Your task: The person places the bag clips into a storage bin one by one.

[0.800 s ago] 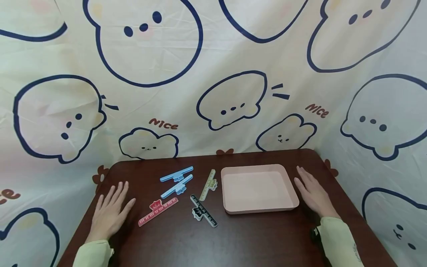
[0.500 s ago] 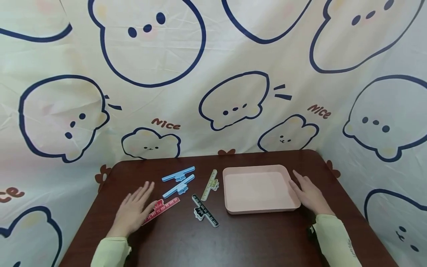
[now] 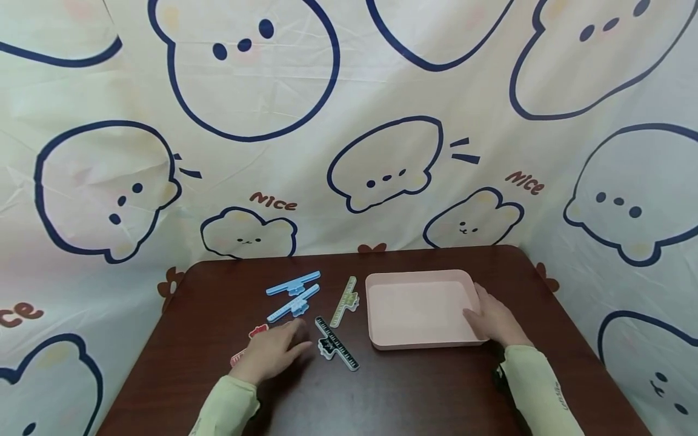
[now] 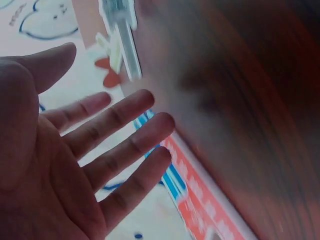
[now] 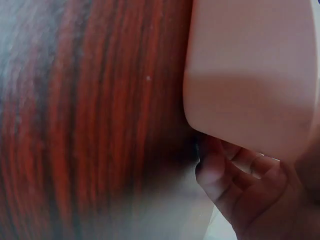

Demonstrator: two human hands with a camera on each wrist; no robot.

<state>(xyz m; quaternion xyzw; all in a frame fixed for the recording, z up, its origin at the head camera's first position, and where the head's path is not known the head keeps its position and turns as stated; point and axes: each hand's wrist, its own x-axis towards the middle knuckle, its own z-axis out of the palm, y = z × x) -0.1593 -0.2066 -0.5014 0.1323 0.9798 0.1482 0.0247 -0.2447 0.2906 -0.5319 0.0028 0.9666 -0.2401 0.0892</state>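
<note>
Since the earlier frames, the left hand (image 3: 272, 351) has swung rightward across the bench (image 3: 392, 393), from beside the red clip (image 3: 257, 330) to over it, and the right hand (image 3: 496, 318) has moved in from beside the pink tray (image 3: 420, 309) to take its right edge.

Readable writing is on the patterned backdrop (image 3: 305, 163): "Nice" in brown shows in full 2 times, with a cut-off "ce" at the left edge. White ruler-like marks run along the red clip, and similar marks line the black clip (image 3: 337, 345); any digits are too small to read. Small dark lettering on the right sleeve (image 3: 537, 381) is also illegible.

Seen from the left wrist, the left grip is wide and holds nothing: 4 fingers spread and nearly straight, thumb well away from them. From the head, this hand hides the red clip's middle, its thumb pointing toward the black clip near by. The left sleeve (image 3: 226, 402) comes in from below, angled up and to the right.

The right grip is narrow and holds the tray at its near right part, thumb over the inside, other fingers at the outer wall. That forearm slants up and to the left.

Beyond the left hand lie 2 blue clips (image 3: 294, 304), 1 just behind the other; the green clip (image 3: 345, 301) lies between them and the tray.
</note>
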